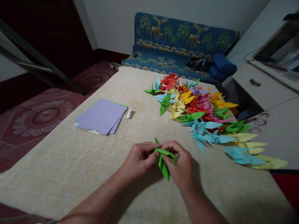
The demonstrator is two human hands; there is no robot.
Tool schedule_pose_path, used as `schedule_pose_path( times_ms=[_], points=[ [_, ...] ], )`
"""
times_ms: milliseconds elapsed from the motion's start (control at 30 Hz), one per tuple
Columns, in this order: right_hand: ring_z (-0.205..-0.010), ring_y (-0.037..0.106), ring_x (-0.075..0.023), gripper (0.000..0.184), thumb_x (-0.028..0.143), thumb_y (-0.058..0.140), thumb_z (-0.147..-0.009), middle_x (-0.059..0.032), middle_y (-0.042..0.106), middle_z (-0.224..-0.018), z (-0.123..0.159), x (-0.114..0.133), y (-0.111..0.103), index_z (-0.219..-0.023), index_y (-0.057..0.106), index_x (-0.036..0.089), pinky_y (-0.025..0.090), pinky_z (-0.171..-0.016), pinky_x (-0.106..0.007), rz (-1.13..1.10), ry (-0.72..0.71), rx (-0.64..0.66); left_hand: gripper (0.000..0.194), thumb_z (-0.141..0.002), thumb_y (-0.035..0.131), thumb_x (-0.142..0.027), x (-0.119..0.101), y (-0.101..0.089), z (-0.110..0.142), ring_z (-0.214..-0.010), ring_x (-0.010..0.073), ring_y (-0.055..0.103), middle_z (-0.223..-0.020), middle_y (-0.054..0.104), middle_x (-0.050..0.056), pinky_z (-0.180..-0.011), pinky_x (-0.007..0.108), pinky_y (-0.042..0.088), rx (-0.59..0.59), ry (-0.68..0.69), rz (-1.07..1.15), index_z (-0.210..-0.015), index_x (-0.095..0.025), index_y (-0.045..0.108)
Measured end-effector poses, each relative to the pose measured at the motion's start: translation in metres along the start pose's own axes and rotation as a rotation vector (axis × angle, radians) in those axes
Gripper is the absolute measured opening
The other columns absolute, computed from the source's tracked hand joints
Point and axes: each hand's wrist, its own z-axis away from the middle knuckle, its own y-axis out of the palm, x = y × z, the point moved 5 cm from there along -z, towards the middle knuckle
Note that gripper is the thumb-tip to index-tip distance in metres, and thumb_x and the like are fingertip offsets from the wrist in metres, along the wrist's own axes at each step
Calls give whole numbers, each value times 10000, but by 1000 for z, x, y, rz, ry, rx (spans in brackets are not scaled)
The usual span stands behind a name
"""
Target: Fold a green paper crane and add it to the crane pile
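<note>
On the pale counter (77,174), the left hand (137,160) and right hand (182,165) pinch green paper (163,168) between their fingers, apparently to steady its folds.

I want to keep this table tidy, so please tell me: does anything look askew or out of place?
Slightly: the purple sheets are stacked unevenly, corners sticking out, and a small white scrap lies loose beside them.

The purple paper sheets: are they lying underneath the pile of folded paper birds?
No, the purple sheets lie on the left part of the table, apart from the folded birds.
</note>
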Motion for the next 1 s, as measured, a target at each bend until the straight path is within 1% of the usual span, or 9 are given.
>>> schedule_pose_path(
  times_ms=[133,300,433,533,667,800,900,1000],
  points=[
    [-791,639,-182,113,112,634,-717,-34,642,-832,1,4,0,-753,665,214,513,-676,-262,-30,-37,54,322,-853,561,-197,-3,-2,0,-661,141,570,-795,668,82,-577,239,431,-35,-18,-36,-1106,-105,738],
    [-958,633,-221,167,137,680,-726,-66,628,-995,2,13,1,-867,696,226,527,-764,-295,8,-91,132,334,-839,539,-172,-1,-3,0,-618,128,549,-786,669,73,-549,232,412,-50,-42,-45,-1099,-118,742],
    [-898,632,-198,87,141,668,-772,-51,617,-908,1,15,3,-791,707,217,519,-777,-288,-6,-94,85,338,-823,560,-160,0,-3,0,-661,142,558,-774,669,65,-578,234,411,-40,-3,-81,-1107,-132,742],
    [-858,628,-187,96,134,664,-786,-43,610,-861,1,14,5,-770,706,219,519,-752,-276,-4,-101,64,331,-807,580,-161,2,-3,-1,-638,138,546,-759,662,63,-561,234,400,-43,4,-68,-1089,-122,749],
    [-881,624,-191,106,134,679,-783,-43,604,-895,3,12,5,-800,706,235,522,-764,-284,73,-122,55,321,-795,581,-148,3,-2,-1,-615,134,529,-729,635,54,-542,235,385,-45,3,-56,-1061,-113,757],
    [-895,619,-189,115,144,681,-801,-44,586,-939,6,12,4,-847,714,245,514,-774,-294,119,-179,49,321,-783,562,-127,0,-2,-1,-671,157,550,-749,645,58,-589,253,401,-33,-1,-53,-1033,-115,763],
    [-842,614,-177,122,141,670,-822,-31,583,-880,7,13,5,-852,714,251,505,-731,-287,88,-200,60,328,-779,551,-121,-2,0,-1,-734,174,572,-787,659,58,-638,260,409,5,-8,8,-1028,-118,763],
    [-789,609,-170,121,137,662,-831,-14,597,-804,6,13,7,-833,707,249,491,-693,-277,66,-195,72,328,-767,552,-115,-2,3,-2,-741,171,571,-779,660,42,-662,257,399,54,-56,115,-1018,-119,762]
  ],
)
